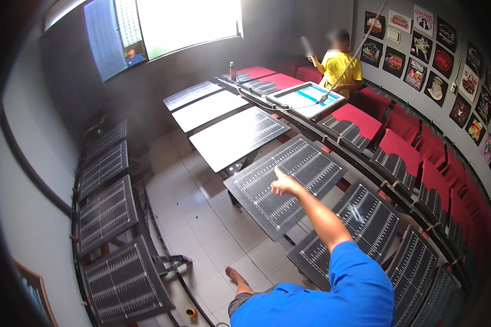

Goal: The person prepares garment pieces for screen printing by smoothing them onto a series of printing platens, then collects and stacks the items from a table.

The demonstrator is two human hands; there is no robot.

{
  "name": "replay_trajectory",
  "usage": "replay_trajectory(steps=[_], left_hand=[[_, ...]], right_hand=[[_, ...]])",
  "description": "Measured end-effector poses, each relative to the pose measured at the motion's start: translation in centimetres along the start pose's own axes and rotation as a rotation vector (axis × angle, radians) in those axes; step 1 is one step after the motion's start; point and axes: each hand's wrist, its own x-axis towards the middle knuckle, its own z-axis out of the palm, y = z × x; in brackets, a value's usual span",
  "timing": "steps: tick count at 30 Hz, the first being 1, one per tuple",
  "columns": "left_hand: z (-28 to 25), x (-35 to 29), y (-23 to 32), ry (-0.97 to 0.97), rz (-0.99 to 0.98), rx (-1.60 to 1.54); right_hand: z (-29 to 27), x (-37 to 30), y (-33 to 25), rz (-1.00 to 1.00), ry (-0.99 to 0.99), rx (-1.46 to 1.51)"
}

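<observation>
My right arm in a blue sleeve reaches up from the lower right. At its end, my right hand [285, 183] is over a black printing board [316, 173] marked with rows of white lines. The index finger stretches out while the other fingers look curled, and nothing shows in the hand. I cannot tell whether the fingertip touches the surface. Beside this board, on the near side, lies another marked black board [365, 218] with a shiny patch. My left hand is not in view.
Beyond are glare-lit boards [240, 136], then a framed screen [305, 98] beside a person in yellow [342, 65]. A dark rail [360, 163] separates the boards from red-covered ones [360, 121]. More black boards [106, 212] line the left wall. A small cup [191, 313] stands on the floor.
</observation>
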Motion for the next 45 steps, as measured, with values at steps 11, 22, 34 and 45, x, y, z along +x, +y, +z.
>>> replay_trajectory(steps=[11, 22, 34, 45], left_hand=[[-16.3, 32.5, 31.8, -0.043, 0.209, 0.002], [-17.7, 52.0, 55.7, -0.030, -0.040, 0.022], [-22.1, 63.9, 68.6, -0.044, -0.018, -0.004], [-13.4, 73.7, 75.8, -0.633, 0.384, 0.014]], right_hand=[[-21.8, 35.1, -11.8, 0.209, 0.641, 0.287], [-36.6, 61.3, -3.3, 0.351, 0.844, 0.368], [-25.7, 62.9, -6.9, 0.024, 0.576, -0.009], [11.7, 15.7, -10.9, 0.670, 0.373, 0.385]])
